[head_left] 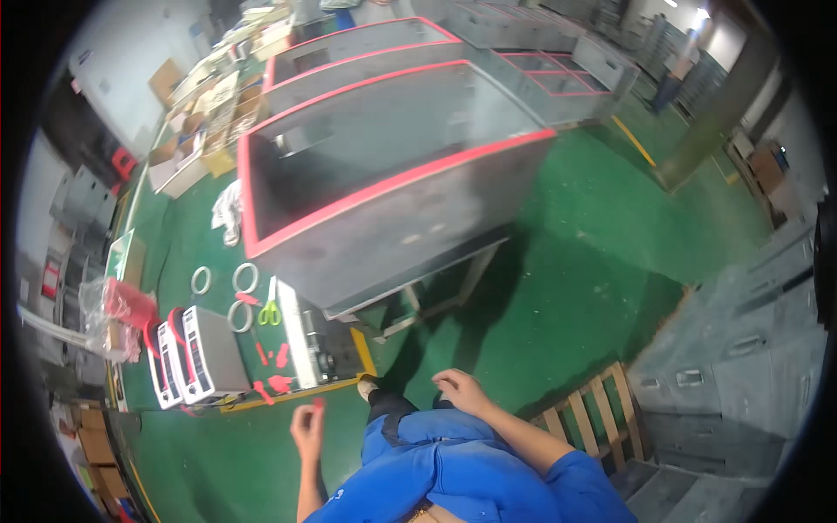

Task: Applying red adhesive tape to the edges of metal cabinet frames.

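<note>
My left hand (pixel 307 431) is raised at the lower middle, thumb and fingers pinched on a small red piece (pixel 319 403), perhaps tape or film. My right hand (pixel 463 390) hovers in front of my body, its fingers loosely bent and apart, with nothing visible in it. Ahead stands a large grey metal cabinet (pixel 410 205) with a red-edged open top, resting on a metal stand (pixel 418 298). Neither hand touches it. Left of it, green-handled scissors (pixel 270 312) and several red scraps (pixel 280 383) lie on a green work surface.
Rolls of tape (pixel 246 277) and two white boxy devices (pixel 212 353) with red cables sit on the left. A wooden pallet (pixel 602 410) and grey metal panels (pixel 724 366) are at the right. More red-edged cabinets (pixel 558 83) stand behind. Another person (pixel 676 74) is far right.
</note>
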Available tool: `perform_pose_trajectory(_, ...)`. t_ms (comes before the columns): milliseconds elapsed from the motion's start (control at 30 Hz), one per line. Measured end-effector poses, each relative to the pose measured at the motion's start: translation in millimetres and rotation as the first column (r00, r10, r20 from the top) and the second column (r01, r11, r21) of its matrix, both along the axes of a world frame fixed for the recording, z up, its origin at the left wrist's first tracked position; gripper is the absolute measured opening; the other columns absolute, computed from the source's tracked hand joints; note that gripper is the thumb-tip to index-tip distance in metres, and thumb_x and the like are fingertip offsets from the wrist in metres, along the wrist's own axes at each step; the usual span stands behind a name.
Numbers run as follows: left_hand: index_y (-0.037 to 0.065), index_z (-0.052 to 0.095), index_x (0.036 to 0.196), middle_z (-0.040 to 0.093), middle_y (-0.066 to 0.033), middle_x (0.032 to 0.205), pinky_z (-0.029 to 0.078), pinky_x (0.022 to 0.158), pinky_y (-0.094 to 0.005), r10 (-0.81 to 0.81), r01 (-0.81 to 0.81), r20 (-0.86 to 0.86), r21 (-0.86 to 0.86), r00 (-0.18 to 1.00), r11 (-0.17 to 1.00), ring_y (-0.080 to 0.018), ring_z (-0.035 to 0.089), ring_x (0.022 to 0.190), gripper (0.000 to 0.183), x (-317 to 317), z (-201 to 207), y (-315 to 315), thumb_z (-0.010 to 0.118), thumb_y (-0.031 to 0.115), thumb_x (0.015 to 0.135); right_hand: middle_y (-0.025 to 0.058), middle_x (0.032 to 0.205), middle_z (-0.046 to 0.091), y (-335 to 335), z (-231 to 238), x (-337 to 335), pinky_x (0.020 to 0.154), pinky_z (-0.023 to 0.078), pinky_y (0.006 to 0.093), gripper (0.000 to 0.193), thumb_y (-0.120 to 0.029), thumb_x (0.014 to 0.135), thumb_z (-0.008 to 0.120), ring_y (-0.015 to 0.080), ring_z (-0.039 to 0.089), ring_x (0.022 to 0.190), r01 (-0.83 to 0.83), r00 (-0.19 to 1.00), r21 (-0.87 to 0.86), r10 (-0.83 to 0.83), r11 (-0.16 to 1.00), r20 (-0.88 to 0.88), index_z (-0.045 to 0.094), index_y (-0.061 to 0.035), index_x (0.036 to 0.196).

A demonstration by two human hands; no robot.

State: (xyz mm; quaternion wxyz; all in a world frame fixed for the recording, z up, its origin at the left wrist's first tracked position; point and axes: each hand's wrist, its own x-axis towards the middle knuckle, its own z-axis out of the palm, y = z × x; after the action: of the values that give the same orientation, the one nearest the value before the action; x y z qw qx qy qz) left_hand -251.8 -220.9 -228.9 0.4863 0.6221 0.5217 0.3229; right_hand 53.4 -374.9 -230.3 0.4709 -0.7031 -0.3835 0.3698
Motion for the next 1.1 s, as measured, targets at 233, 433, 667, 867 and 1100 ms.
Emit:
perform_pose_trajectory(233, -0.001, 0.054, 0.08, 0.05, -0.0047, 0.077, 0.04, 0.059, -0.0215, -0.565, 0.585, 0.263, 0.004, 0.782, 0.811, -0.0101, 0.049, 0.067, 0.007, 231, 58, -67, 0.06, 0.001, 0.08, 0.0134, 0.1, 0.056, -18, 106, 62, 0.074, 0.047, 0.0302, 0.026, -0.011, 0.083, 0.057, 0.0233, 0.058, 0.085, 0.073, 0.988, 0.383, -0.119, 0.921, 0.096, 0.055, -0.0011, 0.106)
perform_pose_trajectory(433, 0.0, 0.06, 0.09, 0.056, -0.0096, 0.084, 0.044, 0.066, -0.0276, -0.796, 0.753, 0.137, 0.264, 0.589, 0.603, -0.0187, 0.056, 0.076, 0.013, 324, 80, -65, 0.063, 0.006, 0.078, 0.0111, 0.084, 0.06, -39, 92, 136, 0.067, 0.048, 0.0296, 0.01, -0.003, 0.077, 0.062, 0.0225, 0.06, 0.076, 0.164, 0.97, 0.355, -0.216, 0.92, 0.11, 0.061, -0.0003, 0.086)
perform_pose_trajectory(667, 0.001, 0.061, 0.099, 0.061, -0.0106, 0.081, 0.047, 0.065, -0.0298, -0.809, 0.809, 0.16, 0.088, 0.565, 0.582, -0.019, 0.06, 0.074, 0.022, 420, 115, -22, 0.063, 0.012, 0.08, 0.0134, 0.087, 0.06, -2, 130, 272, 0.063, 0.05, 0.0259, 0.014, 0.007, 0.078, 0.055, 0.0147, 0.059, 0.07, 0.268, 0.938, 0.435, -0.129, 0.859, -0.323, 0.05, 0.0002, 0.089)
perform_pose_trajectory(867, 0.004, 0.061, 0.094, 0.06, -0.0119, 0.07, 0.046, 0.051, -0.0329, -0.773, 0.747, -0.081, 0.336, 0.63, 0.574, -0.0253, 0.059, 0.058, 0.018, 477, 195, 46, 0.063, 0.01, 0.078, 0.0133, 0.084, 0.058, 81, 216, 422, 0.062, 0.051, 0.0272, 0.017, 0.008, 0.08, 0.052, 0.0154, 0.058, 0.068, 0.159, 0.971, 0.531, -0.036, 0.833, -0.235, 0.046, -0.0005, 0.093)
perform_pose_trajectory(1100, 0.001, 0.063, 0.082, 0.061, -0.0051, 0.057, 0.045, 0.049, -0.0221, -0.346, 0.451, -0.296, 0.459, 0.89, 0.765, -0.015, 0.062, 0.051, 0.014, 501, 242, 43, 0.068, 0.004, 0.069, 0.0085, 0.082, 0.058, 186, 243, 502, 0.063, 0.051, 0.0252, 0.028, 0.003, 0.08, 0.056, 0.0131, 0.06, 0.072, -0.063, 0.888, 0.588, 0.314, 0.806, -0.336, 0.044, 0.0014, 0.106)
